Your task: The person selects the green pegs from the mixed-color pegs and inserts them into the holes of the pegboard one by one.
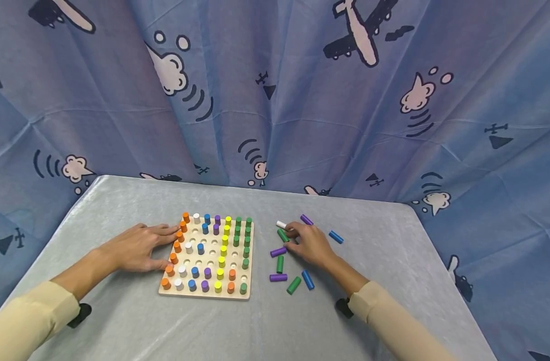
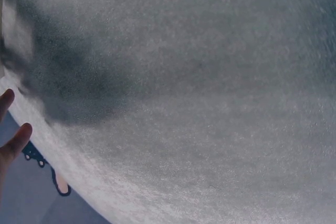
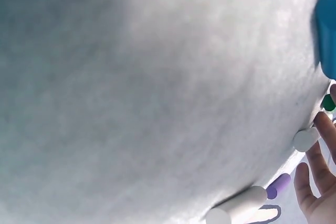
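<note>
Head view: right hand (image 1: 312,244), grip curled on green peg (image 1: 283,235) lying diagonal, centre frame; left hand (image 1: 137,246) flat, touching pegboard (image 1: 207,293).

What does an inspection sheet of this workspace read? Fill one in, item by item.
Surface: grey cloth-covered table.
Job's things: wooden peg board partly filled with coloured pegs; loose pegs in green, purple, blue and white lie to its right.
Clutter: nothing seen.
Hands: left hand rests flat against the board's left edge; right hand lies over the loose pegs, fingertips at a green peg, grip unclear.
Cables: nothing seen.
Surroundings: blue curtain printed with aeroplanes and clouds.
</note>
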The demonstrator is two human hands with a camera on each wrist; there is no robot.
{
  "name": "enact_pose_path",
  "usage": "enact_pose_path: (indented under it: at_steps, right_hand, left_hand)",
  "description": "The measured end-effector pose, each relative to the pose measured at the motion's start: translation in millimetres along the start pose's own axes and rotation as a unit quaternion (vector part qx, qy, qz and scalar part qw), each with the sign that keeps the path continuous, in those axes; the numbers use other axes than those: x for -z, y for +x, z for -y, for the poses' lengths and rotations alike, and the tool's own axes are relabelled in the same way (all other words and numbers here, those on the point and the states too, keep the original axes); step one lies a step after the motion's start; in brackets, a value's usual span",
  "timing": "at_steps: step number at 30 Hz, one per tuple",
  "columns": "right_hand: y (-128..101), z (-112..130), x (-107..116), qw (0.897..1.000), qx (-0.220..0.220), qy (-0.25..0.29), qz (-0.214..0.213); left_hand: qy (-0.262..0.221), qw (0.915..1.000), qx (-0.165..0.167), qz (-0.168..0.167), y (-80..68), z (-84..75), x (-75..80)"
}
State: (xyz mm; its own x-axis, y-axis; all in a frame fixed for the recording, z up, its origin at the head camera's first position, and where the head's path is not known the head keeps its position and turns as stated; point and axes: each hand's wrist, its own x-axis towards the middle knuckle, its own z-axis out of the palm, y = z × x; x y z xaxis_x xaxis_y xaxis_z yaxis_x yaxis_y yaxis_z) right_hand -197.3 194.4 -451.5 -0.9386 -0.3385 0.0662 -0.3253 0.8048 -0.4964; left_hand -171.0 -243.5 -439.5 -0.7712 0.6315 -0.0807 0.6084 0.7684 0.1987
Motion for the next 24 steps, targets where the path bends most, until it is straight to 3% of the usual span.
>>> enact_pose_path:
  at_steps: [24]
  right_hand:
    - [-1.1, 10.6, 12.3, 0.998, 0.045, -0.035, -0.027]
  left_hand:
    - [0.005, 1.0, -0.004, -0.001, -1.1, 0.3, 0.8]
